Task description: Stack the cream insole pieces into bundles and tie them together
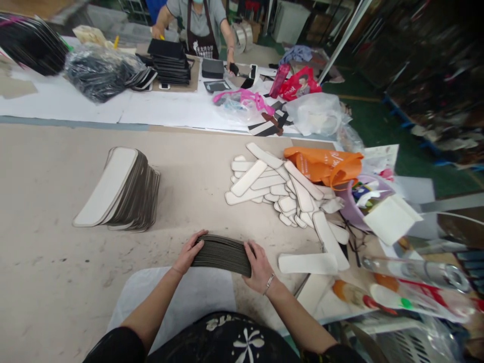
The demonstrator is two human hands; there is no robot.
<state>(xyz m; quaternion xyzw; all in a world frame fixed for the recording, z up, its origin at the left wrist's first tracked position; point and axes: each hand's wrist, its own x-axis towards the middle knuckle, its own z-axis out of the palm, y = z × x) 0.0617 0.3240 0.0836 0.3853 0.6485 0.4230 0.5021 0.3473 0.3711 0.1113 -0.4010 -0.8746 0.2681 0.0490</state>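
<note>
Holding a stack of dark-edged strips [223, 256] between both palms, you stood over the worktable [189, 151], as the forward-and-down view from your head showed. Your left hand [188, 254] closed around one end, its fingers curled over the far corner; your right hand [259, 267] gripped the other, a bracelet [269, 284] at the wrist. Neither hand was nearer, since both touched the stack, which lay directly between your fingers. Its long axis ran crosswise from hand to hand, dipping slightly toward you at the right end, with the layered edges turned up to your view and a slight bow along its length.

Just beside it, on your side, a pale sheet [177, 292] lay on the tabletop. Beyond your left hand and well apart from it, a leaning stack of white-faced pieces [108, 186] stood fanned. Past your right hand, pale strips [249, 179] sprawled in a loose heap near an orange bag [321, 164] and a purple tub [348, 204]. Across the far table, a co-worker in a dark apron [203, 33] stood behind black pieces [169, 63] stacked flat.
</note>
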